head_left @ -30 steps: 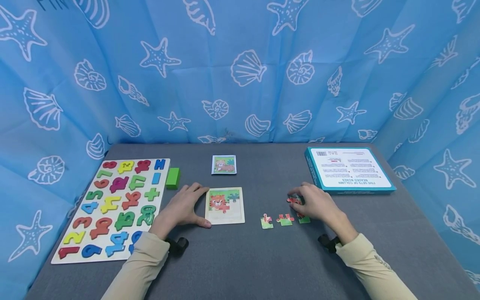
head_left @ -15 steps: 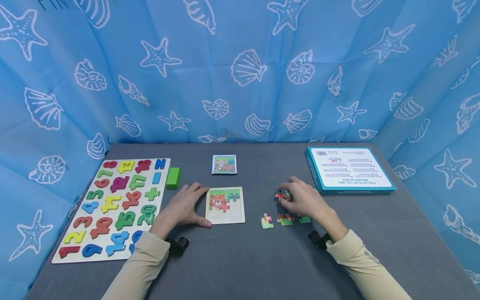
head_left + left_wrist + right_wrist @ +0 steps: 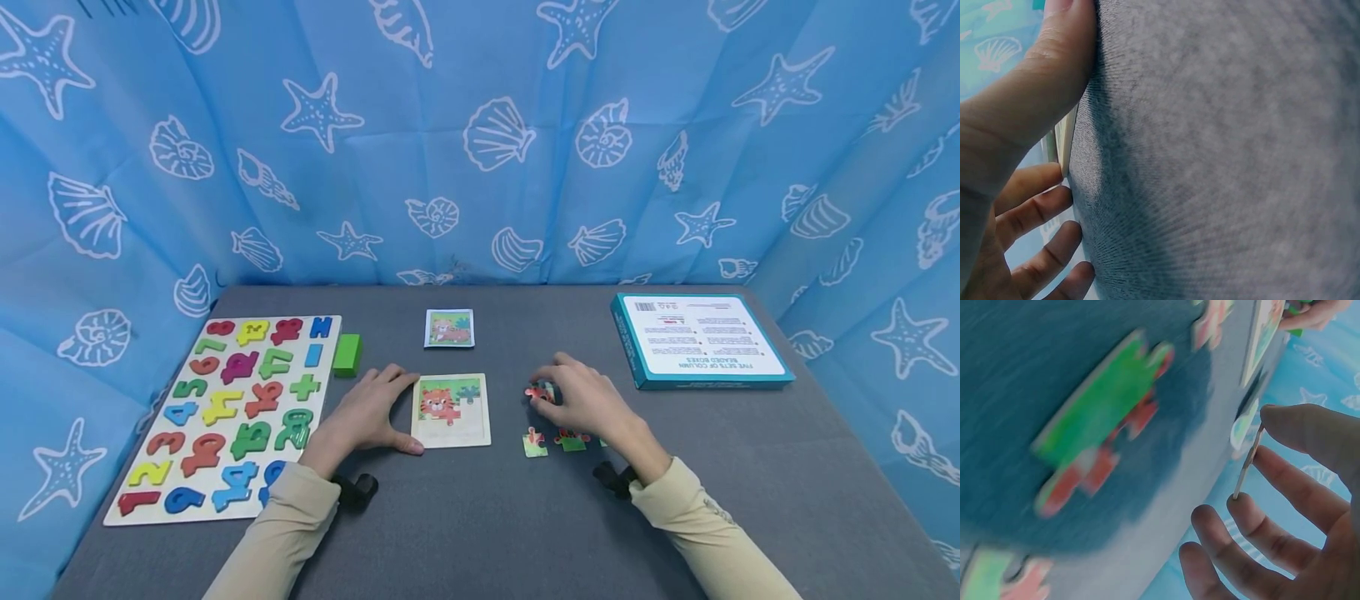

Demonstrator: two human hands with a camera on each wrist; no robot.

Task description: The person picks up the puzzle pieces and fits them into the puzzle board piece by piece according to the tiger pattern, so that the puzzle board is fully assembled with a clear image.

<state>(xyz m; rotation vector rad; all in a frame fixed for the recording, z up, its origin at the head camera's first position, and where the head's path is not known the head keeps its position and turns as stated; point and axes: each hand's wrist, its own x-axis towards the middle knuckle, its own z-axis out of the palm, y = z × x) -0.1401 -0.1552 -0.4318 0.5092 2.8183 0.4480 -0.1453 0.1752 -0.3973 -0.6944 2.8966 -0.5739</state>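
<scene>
My right hand [image 3: 588, 398] pinches a red-and-green jigsaw piece [image 3: 538, 392] between thumb and fingertips, above the table; the right wrist view shows this piece edge-on. Below it lie loose jigsaw pieces: one [image 3: 535, 443] at the left, a red-and-green one [image 3: 573, 443] in the middle, and one at the right, partly hidden by my hand. My left hand [image 3: 367, 408] rests at the left edge of a square puzzle tray [image 3: 450, 435], thumb at its near corner and fingers at the far one. Tiger-face pieces fill the tray's upper left, with a green piece at its upper right.
A wooden number board [image 3: 167, 475] lies at the left, with a green block [image 3: 347, 356] by its edge. Behind the puzzle tray lies a small picture card [image 3: 449, 328]. A teal-and-white box [image 3: 701, 337] sits at the back right. A blue seashell curtain [image 3: 480, 200] borders the table.
My right hand has moved left with the pinched jigsaw piece, from over the right-hand loose piece toward the puzzle tray. My left hand has stayed put.
</scene>
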